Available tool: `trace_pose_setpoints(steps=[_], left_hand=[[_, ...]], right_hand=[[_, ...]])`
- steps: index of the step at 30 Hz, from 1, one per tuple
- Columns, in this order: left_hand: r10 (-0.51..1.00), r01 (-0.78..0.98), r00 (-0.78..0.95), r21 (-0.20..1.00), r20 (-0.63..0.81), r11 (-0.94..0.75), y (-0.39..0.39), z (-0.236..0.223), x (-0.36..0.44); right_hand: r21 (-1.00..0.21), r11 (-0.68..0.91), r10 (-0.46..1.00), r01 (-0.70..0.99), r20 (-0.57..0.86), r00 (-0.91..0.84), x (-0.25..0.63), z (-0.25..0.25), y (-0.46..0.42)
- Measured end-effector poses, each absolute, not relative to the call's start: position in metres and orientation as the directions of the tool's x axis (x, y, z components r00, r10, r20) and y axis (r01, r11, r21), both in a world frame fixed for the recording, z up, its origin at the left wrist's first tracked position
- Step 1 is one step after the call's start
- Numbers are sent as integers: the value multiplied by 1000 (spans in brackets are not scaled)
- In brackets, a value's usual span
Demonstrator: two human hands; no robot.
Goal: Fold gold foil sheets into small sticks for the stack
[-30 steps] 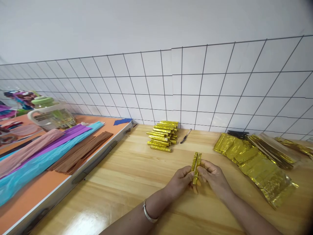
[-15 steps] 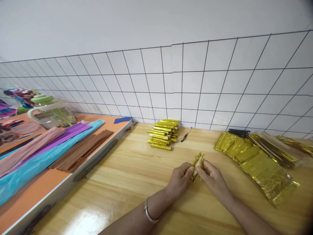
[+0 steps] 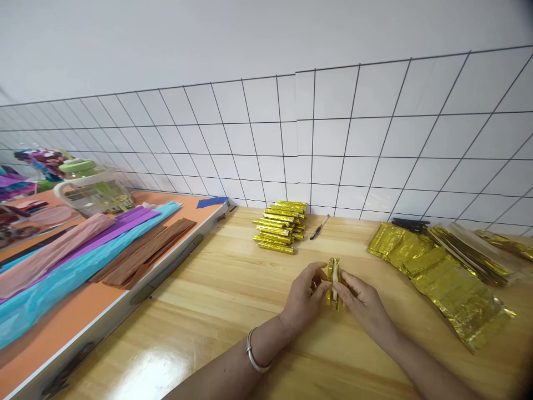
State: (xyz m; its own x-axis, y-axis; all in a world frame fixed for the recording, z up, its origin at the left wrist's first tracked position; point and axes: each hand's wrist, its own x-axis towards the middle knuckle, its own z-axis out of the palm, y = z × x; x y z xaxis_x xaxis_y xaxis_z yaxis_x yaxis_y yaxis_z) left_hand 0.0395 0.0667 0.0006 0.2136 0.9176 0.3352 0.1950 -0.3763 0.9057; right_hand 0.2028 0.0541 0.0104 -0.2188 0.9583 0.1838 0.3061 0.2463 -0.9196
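Note:
A small strip of gold foil paper [image 3: 335, 278] is held upright between my two hands, its long edges curled inward so the pale inner side shows down the middle. My left hand [image 3: 306, 294] grips its left edge between thumb and fingers. On the opposite edge, my right hand [image 3: 360, 297] has its thumb pressed on the front, fingers behind. Beyond my hands lies a stack of gold foil rolls [image 3: 278, 228]. Flat gold foil sheets [image 3: 441, 278] overlap to the right of my right hand.
A pen [image 3: 320, 228] lies beside the stack. Along the left, an orange-topped board [image 3: 162, 266] carries brown crepe paper [image 3: 145, 253], blue, purple and pink strips, and a clear jug [image 3: 95, 191] with a green lid. A gridded white wall [image 3: 250, 139] closes off the back.
The gold foil strip has turned from a rightward slant to nearly upright, and its edges are curled closer together. My left fingers have lifted slightly. The view has shifted a little.

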Motion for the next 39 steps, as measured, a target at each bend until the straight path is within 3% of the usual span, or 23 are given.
trace_pose_setpoints(steps=[8,19,27,39], left_hand=[[886,222,223,864,406,-451,77,8,25],[871,162,221,865,438,-476,75,15,23],[793,121,220,791,568,-600,76,24,20],[851,105,228,857,473,-505,77,24,21]], right_hand=[[-795,391,910,463,258,-325,200,14,53],[-741,450,887,499,304,-347,202,9,54],[-715,468,878,519,312,-362,203,10,53],[-738,471,870,484,296,-395,201,10,52]])
